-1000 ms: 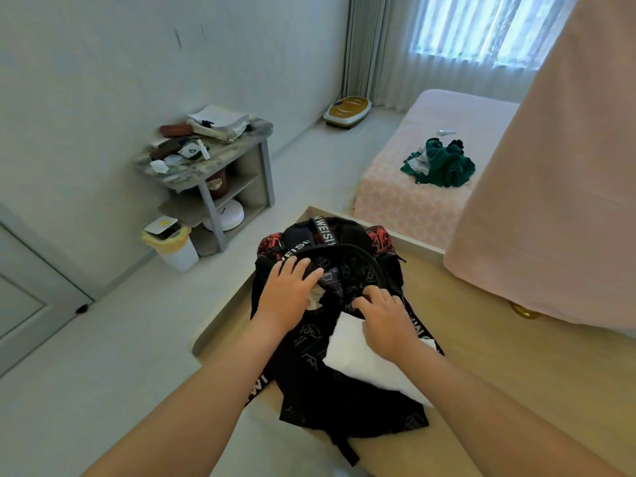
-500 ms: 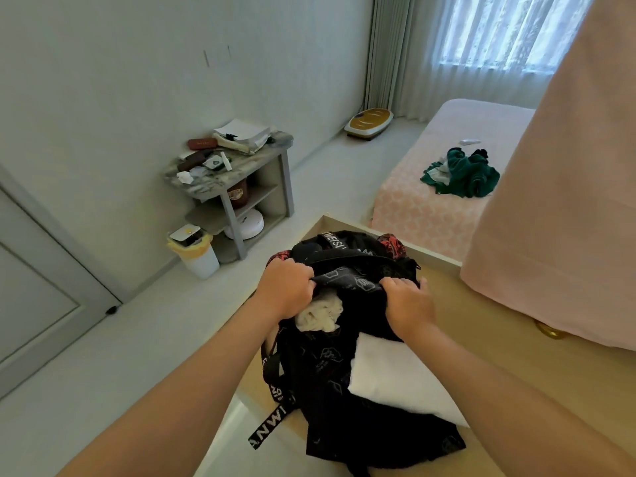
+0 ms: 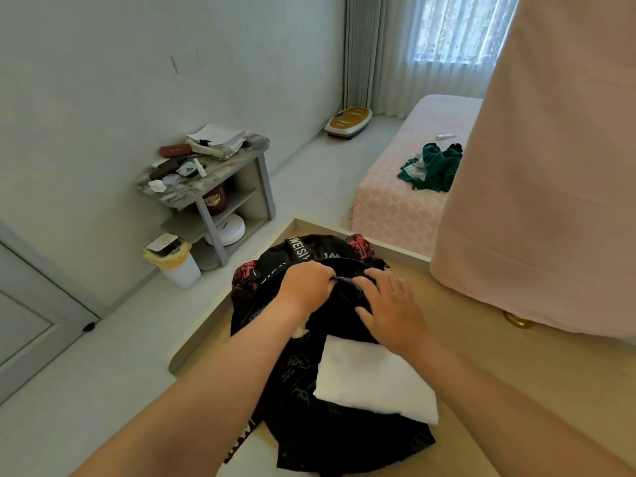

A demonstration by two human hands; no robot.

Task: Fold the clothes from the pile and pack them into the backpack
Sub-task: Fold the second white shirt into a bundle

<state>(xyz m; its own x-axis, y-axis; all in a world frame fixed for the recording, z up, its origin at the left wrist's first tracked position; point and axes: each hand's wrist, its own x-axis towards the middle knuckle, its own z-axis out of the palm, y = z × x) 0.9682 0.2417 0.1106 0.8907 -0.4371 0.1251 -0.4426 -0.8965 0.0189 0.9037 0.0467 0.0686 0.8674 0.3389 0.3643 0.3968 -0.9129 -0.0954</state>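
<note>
Backpack (image 3: 344,438): black, on the table (image 3: 464,304) corner. Left hand (image 3: 306,287) grips its top rim, fingers curled. Right hand (image 3: 392,311) presses flat on it, fingers spread. Folded white garment (image 3: 371,380) lies on the front, not inside. Advice: hold the mouth wide and slide the garment in flat. Green pile (image 3: 433,166) is on the bed (image 3: 389,208).

Daylight through a curtained window (image 3: 454,29) lights pale walls (image 3: 103,80), side table (image 3: 213,177), pink bed (image 3: 395,208).
</note>
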